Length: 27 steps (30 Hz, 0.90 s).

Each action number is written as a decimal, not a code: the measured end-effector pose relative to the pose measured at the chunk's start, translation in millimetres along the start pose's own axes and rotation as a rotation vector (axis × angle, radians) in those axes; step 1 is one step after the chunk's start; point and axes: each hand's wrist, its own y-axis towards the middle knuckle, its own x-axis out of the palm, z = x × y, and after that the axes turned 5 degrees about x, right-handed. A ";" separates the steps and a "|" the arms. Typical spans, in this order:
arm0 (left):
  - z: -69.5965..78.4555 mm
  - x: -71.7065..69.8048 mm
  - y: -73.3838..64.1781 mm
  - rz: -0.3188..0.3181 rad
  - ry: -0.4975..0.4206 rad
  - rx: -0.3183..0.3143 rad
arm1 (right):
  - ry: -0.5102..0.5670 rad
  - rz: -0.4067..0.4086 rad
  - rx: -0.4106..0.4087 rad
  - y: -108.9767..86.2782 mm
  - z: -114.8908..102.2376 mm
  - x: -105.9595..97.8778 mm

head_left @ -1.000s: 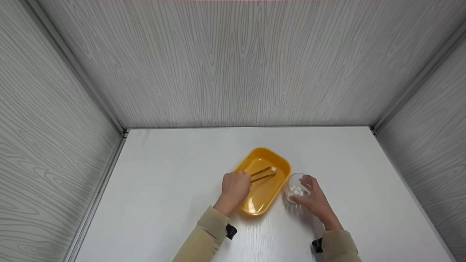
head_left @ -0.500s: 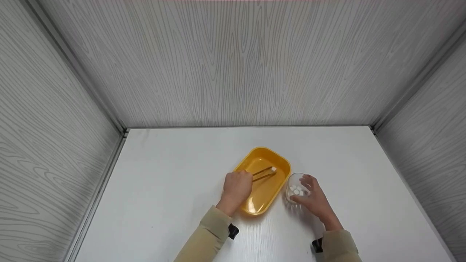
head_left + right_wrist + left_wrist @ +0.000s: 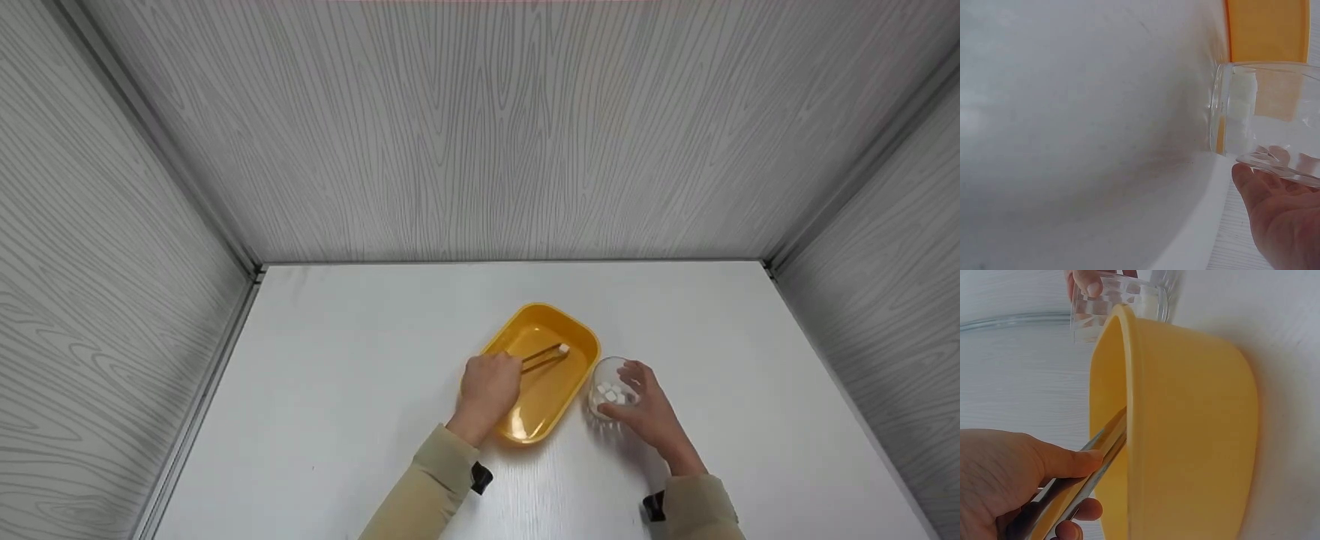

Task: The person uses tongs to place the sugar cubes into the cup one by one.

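Observation:
My left hand (image 3: 489,391) holds metal tongs (image 3: 1086,486) over the near left rim of a deep yellow tray (image 3: 541,412). Their two arms slant down inside it, the tips at either side of a small white cube (image 3: 564,349), like a sugar cube. Thumb and fingers press the tongs from opposite sides in the left wrist view. Close by on the right stands a clear glass (image 3: 1275,121) with several white cubes (image 3: 611,394) at its bottom. My right hand (image 3: 646,405) curls round the glass from the right, thumb at the near side.
Tray and glass stand side by side on a white table (image 3: 360,360). Grey wood-grain panels (image 3: 480,135) rise behind and on both sides. Each wrist wears a black strap (image 3: 481,477) below a beige sleeve (image 3: 427,480).
My left hand has shifted slightly right, and the tong tips have drawn closer together at the white cube. The right hand and the glass have stayed put.

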 end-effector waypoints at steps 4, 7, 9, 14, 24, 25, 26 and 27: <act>0.6 -1.1 0.4 -0.017 0.013 -0.009 | 0.007 0.000 0.002 -0.7 -1.1 -0.4; 0.0 -3.0 -0.3 -0.016 0.007 -0.014 | 0.009 -0.004 0.003 -2.8 -5.9 -1.4; -0.7 -3.6 -1.3 -0.002 0.001 -0.013 | 0.012 -0.005 0.001 -2.7 -5.7 -1.8; -2.7 -4.4 -5.0 0.014 -0.009 -0.006 | 0.018 0.001 -0.009 -0.2 0.7 -1.4; -6.7 -10.8 -18.2 -0.012 -0.047 -0.015 | 0.007 0.013 -0.019 1.9 3.1 0.7; -6.8 -12.3 -19.5 -0.012 -0.047 -0.015 | 0.007 0.014 -0.018 2.2 3.1 0.8; -6.8 -13.9 -20.8 -0.010 -0.045 -0.014 | 0.009 0.015 -0.016 2.3 3.1 0.9; -6.9 -15.3 -22.0 -0.007 -0.043 -0.014 | 0.011 0.017 -0.016 2.5 3.3 0.9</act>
